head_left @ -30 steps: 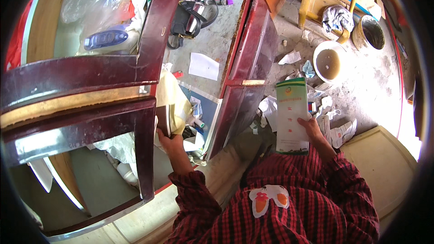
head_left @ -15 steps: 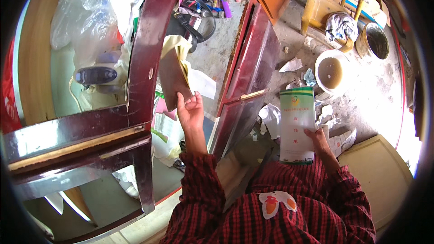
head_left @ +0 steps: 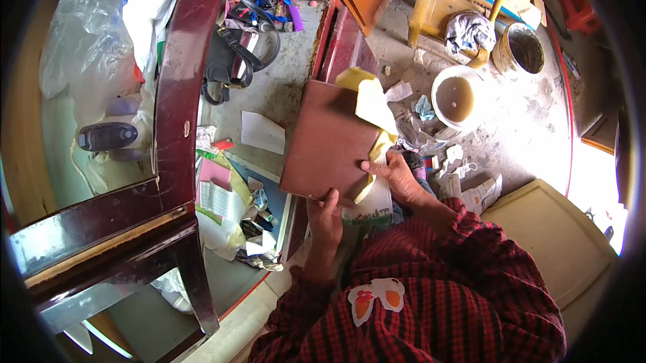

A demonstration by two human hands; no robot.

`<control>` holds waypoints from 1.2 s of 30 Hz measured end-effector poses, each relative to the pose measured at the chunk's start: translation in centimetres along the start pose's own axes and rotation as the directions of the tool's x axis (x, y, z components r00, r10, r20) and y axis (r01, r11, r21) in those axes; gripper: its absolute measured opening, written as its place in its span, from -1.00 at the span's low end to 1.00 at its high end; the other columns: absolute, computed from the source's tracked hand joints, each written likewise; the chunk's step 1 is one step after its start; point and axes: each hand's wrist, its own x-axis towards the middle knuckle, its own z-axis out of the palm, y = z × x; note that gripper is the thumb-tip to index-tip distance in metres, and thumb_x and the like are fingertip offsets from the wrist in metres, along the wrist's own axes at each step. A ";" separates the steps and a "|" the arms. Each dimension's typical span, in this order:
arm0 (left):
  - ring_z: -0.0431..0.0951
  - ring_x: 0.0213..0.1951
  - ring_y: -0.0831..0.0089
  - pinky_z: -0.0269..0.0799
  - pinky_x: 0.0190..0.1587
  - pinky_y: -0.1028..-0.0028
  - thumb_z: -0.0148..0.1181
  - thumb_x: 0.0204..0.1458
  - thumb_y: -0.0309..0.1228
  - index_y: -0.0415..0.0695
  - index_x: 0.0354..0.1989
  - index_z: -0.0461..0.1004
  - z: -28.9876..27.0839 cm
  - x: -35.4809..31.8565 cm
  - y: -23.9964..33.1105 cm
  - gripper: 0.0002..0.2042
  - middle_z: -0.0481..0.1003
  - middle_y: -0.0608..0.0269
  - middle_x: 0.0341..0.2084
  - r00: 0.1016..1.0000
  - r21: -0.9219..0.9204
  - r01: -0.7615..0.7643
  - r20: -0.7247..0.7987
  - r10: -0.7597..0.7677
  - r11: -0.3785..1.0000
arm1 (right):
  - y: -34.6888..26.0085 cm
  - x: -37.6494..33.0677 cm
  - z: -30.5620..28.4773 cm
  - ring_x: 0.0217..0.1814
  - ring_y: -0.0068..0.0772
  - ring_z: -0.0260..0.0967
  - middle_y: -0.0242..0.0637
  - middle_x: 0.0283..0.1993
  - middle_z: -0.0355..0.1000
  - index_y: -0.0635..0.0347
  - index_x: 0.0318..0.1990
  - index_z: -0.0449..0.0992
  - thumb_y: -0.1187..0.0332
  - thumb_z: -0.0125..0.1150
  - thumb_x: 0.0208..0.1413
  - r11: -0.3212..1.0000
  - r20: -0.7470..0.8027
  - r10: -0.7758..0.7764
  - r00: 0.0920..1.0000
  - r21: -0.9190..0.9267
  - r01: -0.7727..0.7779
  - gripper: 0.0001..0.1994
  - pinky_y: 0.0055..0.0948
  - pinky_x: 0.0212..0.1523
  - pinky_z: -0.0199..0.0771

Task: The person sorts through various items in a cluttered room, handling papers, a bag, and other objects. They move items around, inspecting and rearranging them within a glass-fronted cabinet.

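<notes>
Both hands hold a flat brown, roughly square cover [head_left: 330, 141], like that of a book or folder, in front of my body. My left hand [head_left: 326, 225] grips its lower edge, thumb on top. At its right edge my right hand [head_left: 400, 178] is closed, thumb on top, on the crumpled yellow sheet [head_left: 375, 107] that sticks out along that side. A green-and-white leaflet [head_left: 373, 208] lies beneath the cover, its lower part showing by my right hand. The undersides of both hands are hidden, as is whatever the cover holds.
To the left stands a dark red cabinet [head_left: 176, 87] with a black strapped bag [head_left: 225, 60], a loose white sheet [head_left: 262, 132] and piled papers inside. A bucket of murky liquid [head_left: 457, 97], a dirty pot [head_left: 521, 50] and scattered scraps are on the floor at right, near a beige panel [head_left: 552, 235].
The brown cover and yellow sheet have come out of the cabinet, rightward to my body. My right hand, with the leaflet, has moved left to meet them. The view has shifted right.
</notes>
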 end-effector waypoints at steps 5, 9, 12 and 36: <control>0.33 -0.01 0.39 0.24 0.06 0.38 0.07 -0.07 -0.55 -0.17 0.10 0.14 -1.7 0.4 1.1 -0.51 0.27 0.21 -0.01 0.993 0.129 -0.010 0.119 -0.005 0.992 | 2.4 -0.4 0.0 -0.66 -0.73 -0.07 -0.60 -0.71 0.08 0.04 -0.79 0.20 0.27 0.42 -0.23 0.992 -0.056 -0.108 0.993 0.058 0.111 -0.58 -0.54 -0.65 -0.05; 0.34 -0.03 0.38 0.27 0.02 0.37 0.01 0.04 -0.42 -0.19 0.10 0.14 -1.2 1.1 4.4 -0.58 0.28 0.18 -0.02 0.995 -0.060 -0.022 0.092 0.027 0.998 | 2.1 -0.3 -1.8 -0.67 -0.71 -0.20 -0.66 -0.75 -0.11 0.03 -0.86 0.00 0.32 0.41 -0.21 0.967 0.024 -0.169 0.985 -0.189 0.170 -0.44 -0.48 -0.67 -0.14; 0.39 -0.13 0.45 0.33 -0.08 0.43 -0.03 0.12 -0.36 -0.21 -0.01 0.27 -3.3 3.0 5.7 -0.70 0.37 0.23 -0.14 0.994 0.268 -0.048 0.110 0.018 0.962 | -0.4 -1.7 -1.7 -0.54 -0.74 0.03 -0.64 -0.63 0.17 0.17 -0.64 0.38 0.30 0.35 -0.12 0.974 0.117 -0.079 0.990 -0.203 0.102 -0.74 -0.58 -0.52 0.09; 0.29 0.08 0.23 0.24 0.07 0.20 -0.07 0.11 -0.14 -0.19 0.14 0.14 -7.2 4.8 7.6 -0.50 0.24 0.14 0.09 0.990 -0.082 0.035 0.141 -0.023 0.996 | 0.4 -1.4 -7.7 -0.18 -0.41 0.37 -0.17 -0.20 0.42 0.43 -0.14 0.37 0.35 -0.01 0.12 0.930 -0.099 -0.064 0.993 0.355 0.095 -0.72 -0.42 -0.07 0.34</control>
